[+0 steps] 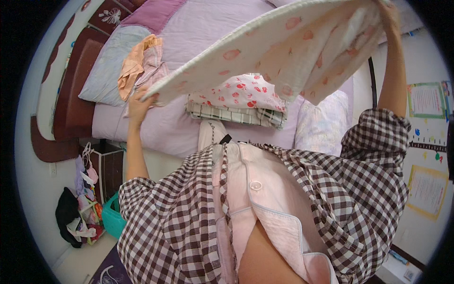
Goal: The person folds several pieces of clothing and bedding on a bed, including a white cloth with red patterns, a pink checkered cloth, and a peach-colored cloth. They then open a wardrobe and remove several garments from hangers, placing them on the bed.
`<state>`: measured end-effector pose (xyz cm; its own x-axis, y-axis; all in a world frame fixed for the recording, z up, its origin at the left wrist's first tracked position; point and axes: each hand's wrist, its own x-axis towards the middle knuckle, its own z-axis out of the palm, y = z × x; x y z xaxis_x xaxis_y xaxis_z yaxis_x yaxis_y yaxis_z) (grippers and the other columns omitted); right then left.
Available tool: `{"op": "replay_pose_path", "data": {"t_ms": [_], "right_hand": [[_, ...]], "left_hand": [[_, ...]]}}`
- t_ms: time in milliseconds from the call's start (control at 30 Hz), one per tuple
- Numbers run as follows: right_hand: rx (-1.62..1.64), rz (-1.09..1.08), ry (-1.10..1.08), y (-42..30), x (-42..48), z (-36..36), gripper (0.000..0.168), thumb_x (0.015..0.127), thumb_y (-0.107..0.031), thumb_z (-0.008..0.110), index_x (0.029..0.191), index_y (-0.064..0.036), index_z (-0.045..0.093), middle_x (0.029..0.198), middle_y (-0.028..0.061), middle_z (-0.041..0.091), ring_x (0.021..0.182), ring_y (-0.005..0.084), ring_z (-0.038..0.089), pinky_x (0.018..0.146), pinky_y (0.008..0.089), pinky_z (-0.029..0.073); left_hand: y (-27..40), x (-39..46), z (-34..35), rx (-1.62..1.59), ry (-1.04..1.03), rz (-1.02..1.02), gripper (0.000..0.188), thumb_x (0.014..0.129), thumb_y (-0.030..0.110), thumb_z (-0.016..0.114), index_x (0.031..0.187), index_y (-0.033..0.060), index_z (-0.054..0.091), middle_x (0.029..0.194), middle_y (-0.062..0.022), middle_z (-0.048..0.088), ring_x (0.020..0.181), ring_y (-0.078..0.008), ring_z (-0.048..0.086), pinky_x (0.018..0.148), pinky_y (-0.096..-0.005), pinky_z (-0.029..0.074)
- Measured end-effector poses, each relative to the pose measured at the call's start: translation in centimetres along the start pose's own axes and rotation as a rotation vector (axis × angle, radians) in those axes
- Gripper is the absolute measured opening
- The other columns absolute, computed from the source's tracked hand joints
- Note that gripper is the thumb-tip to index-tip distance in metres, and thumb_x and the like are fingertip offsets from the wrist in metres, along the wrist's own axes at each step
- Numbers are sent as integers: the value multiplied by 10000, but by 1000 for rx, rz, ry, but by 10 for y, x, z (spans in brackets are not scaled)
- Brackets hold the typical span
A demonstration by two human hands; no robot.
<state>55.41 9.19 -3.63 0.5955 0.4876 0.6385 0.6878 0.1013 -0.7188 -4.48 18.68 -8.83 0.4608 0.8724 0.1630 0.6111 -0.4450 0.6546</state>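
A white cloth with pink strawberry-like prints (255, 49) stretches between my two hands above the bed. My left hand (139, 106) grips its near left corner, beside an orange and pink checked cloth (136, 67). Raised at the upper right, my right hand (387, 16) holds the other end, its fingers partly cut off by the picture's edge. Below the hanging cloth lies a stack of folded fabric: a white piece with red prints (244, 93) on top of a green and white plaid one (234, 114). The cloth hides part of the stack.
A lilac sheet (142, 133) covers the bed. Pillows lie on it: a pale blue one (106, 71) at left, a pastel one (322, 120) at right. The dark wooden headboard (76, 85) is at left. A teal plastic basket (113, 216) and piled clothes (87, 213) stand on the floor.
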Motion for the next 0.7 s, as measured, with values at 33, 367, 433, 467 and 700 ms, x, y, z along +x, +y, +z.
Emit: {"op": "replay_pose_path", "data": {"t_ms": [33, 367, 433, 467, 700], "right_hand": [[-133, 4, -72, 45, 11, 2, 138, 670, -90, 458, 739, -9, 545, 648, 38, 525, 584, 100, 478, 524, 226, 405], [515, 652, -781, -87, -286, 81, 282, 664, -252, 585, 840, -49, 497, 718, 57, 529, 705, 136, 493, 645, 281, 399], [814, 930, -953, -128, -320, 79, 239, 685, -219, 555, 830, -39, 494, 676, 34, 512, 643, 93, 476, 561, 236, 393], [831, 626, -799, -136, -335, 87, 232, 694, -207, 541, 837, -31, 489, 692, 28, 507, 631, 68, 465, 540, 206, 384], [1191, 893, -1450, -116, -323, 104, 208, 763, -177, 425, 870, -16, 501, 742, 59, 544, 634, 101, 513, 537, 213, 409]], "left_hand": [[10, 7, -3, -122, 67, -20, 172, 675, 124, 565, 801, 7, 564, 789, -43, 540, 678, -132, 505, 588, -242, 402], [100, -45, 116, -261, -289, -73, 240, 718, 61, 430, 953, 10, 434, 853, -87, 480, 827, -175, 445, 753, -266, 329], [110, -65, 136, -161, -447, -5, 171, 672, 61, 449, 829, -5, 459, 770, -110, 456, 733, -210, 437, 690, -274, 333], [108, -69, 146, -243, -443, -54, 161, 670, 97, 472, 793, -5, 455, 740, -107, 449, 723, -209, 434, 680, -279, 334], [121, -75, 153, 73, -485, -40, 267, 632, 227, 583, 714, 3, 461, 679, -126, 471, 674, -257, 461, 606, -320, 359]]}}
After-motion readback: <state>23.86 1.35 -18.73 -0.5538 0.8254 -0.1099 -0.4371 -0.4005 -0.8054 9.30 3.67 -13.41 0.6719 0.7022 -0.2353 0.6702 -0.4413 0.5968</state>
